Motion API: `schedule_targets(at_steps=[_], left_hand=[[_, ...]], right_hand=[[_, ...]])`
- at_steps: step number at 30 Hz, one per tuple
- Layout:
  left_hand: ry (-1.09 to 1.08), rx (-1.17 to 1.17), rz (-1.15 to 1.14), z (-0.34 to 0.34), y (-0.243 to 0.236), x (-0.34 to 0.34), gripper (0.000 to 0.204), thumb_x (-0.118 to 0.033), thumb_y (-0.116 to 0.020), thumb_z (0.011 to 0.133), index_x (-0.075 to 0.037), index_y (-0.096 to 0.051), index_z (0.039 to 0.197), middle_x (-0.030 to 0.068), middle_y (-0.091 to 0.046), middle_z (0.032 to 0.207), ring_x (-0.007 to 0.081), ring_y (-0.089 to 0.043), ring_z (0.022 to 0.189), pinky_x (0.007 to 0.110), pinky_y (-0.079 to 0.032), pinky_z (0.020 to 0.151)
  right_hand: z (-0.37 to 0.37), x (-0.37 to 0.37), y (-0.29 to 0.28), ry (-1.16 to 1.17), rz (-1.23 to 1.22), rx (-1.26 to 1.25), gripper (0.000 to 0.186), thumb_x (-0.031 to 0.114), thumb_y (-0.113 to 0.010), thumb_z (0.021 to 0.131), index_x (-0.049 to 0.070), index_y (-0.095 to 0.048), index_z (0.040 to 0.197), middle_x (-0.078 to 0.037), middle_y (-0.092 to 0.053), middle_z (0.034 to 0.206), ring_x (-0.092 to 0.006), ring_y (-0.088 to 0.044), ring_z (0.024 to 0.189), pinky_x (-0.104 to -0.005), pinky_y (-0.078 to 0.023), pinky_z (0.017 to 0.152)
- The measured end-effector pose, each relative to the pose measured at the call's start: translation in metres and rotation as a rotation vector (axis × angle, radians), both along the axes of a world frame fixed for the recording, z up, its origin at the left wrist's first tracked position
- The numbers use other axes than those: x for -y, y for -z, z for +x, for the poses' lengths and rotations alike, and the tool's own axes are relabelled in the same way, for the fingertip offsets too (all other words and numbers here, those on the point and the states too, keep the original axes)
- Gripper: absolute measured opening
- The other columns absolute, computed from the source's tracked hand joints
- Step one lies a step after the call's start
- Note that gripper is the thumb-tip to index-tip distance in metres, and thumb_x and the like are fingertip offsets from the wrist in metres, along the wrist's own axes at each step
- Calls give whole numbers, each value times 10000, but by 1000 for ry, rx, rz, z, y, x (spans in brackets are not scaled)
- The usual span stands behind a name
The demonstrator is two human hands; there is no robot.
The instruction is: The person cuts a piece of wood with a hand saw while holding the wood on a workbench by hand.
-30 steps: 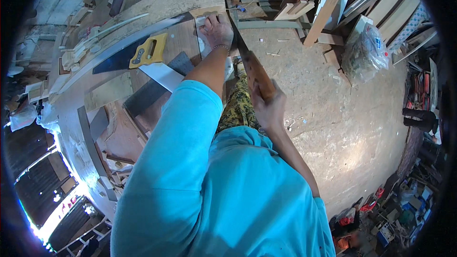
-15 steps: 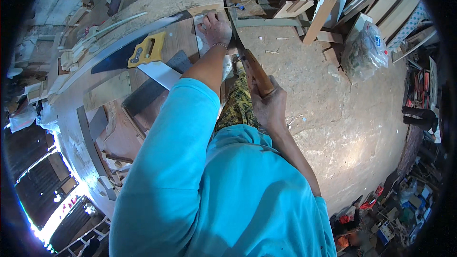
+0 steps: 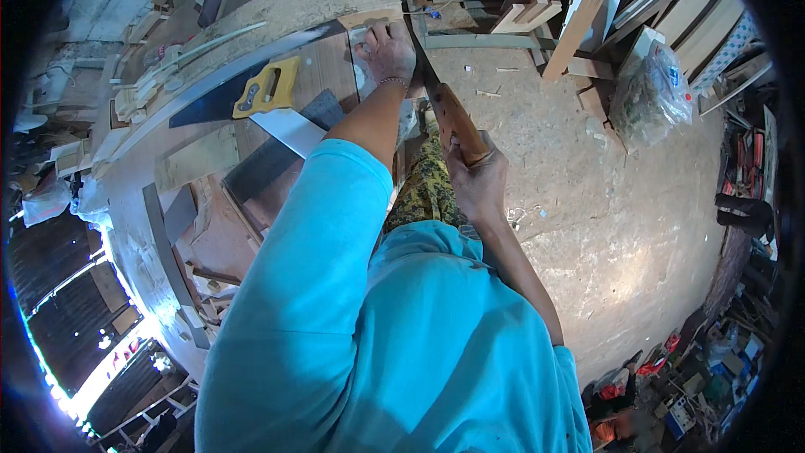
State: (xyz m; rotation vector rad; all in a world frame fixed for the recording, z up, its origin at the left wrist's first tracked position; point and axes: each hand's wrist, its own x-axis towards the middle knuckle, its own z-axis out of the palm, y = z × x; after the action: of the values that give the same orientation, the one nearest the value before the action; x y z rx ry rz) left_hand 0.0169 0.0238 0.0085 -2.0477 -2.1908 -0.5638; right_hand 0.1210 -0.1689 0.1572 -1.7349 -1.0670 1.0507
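My left hand (image 3: 389, 54) presses down with curled fingers on a pale board (image 3: 362, 67) at the right edge of the workbench. Close beside it, a handsaw blade (image 3: 422, 52) runs along the board's edge, pointing away from me. My right hand (image 3: 480, 180) is wrapped round the saw's brown wooden handle (image 3: 459, 124), which is tilted toward me. The blade's far end and its teeth are hard to make out. Left of my left hand, a second saw with a yellow handle (image 3: 274, 85) lies on the bench, touched by neither hand.
On the bench (image 3: 323, 63) lie a dark grey strip (image 3: 264, 166), a long straight metal edge (image 3: 226, 74) and wood offcuts (image 3: 197, 158). Planks (image 3: 587, 13) lean at the far right, near a clear plastic bag (image 3: 658, 92). Small scraps dot the concrete floor (image 3: 587, 226).
The whole view has shifted slightly to the right. The saw and my right hand have moved barely, a touch forward; my left hand stays on the board.
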Motion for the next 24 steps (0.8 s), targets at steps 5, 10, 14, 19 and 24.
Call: schedule_targets(at_steps=[5, 10, 14, 19, 24], left_hand=[[-32, 66, -17, -4, -3, 2, 231, -184, -479, 746, -118, -529, 961, 70, -456, 1055, 249, -393, 1036, 513, -223, 880], [-16, 52, 13, -4, -3, 1, 223, -198, -498, 728, -119, -528, 934, 65, -451, 1041, 242, -397, 1033, 496, -237, 861], [-12, 55, 14, 3, 0, 1, 232, -197, -502, 727, -128, -527, 947, 70, -447, 1060, 234, -389, 1052, 502, -224, 876], [-56, 70, -39, -3, -5, 2, 261, -207, -497, 735, -136, -520, 984, 72, -431, 1117, 233, -371, 1082, 499, -209, 888], [-33, 56, -2, 4, -4, 1, 280, -220, -518, 718, -136, -522, 985, 65, -443, 1096, 233, -382, 1074, 495, -217, 880]], right_hand=[[3, 30, -19, -5, -59, 59, 195, 11, -577, 671, -27, -526, 856, -213, -556, 656, -294, -593, 614, -326, -453, 569], [4, 28, -16, -143, 4, 309, 189, 15, -591, 664, -14, -530, 841, -219, -556, 638, -365, -581, 614, -357, -457, 558], [-1, 9, -12, -20, -11, 104, 176, 20, -583, 672, -15, -533, 837, -226, -557, 635, -376, -578, 612, -360, -457, 556], [-1, 40, -23, -48, 47, 128, 141, 70, -549, 774, -51, -542, 846, -127, -554, 623, -126, -527, 591, -292, -417, 522], [-3, 1, -2, -54, 33, 168, 143, 37, -557, 696, -26, -505, 813, -228, -552, 636, -394, -574, 631, -366, -455, 561]])
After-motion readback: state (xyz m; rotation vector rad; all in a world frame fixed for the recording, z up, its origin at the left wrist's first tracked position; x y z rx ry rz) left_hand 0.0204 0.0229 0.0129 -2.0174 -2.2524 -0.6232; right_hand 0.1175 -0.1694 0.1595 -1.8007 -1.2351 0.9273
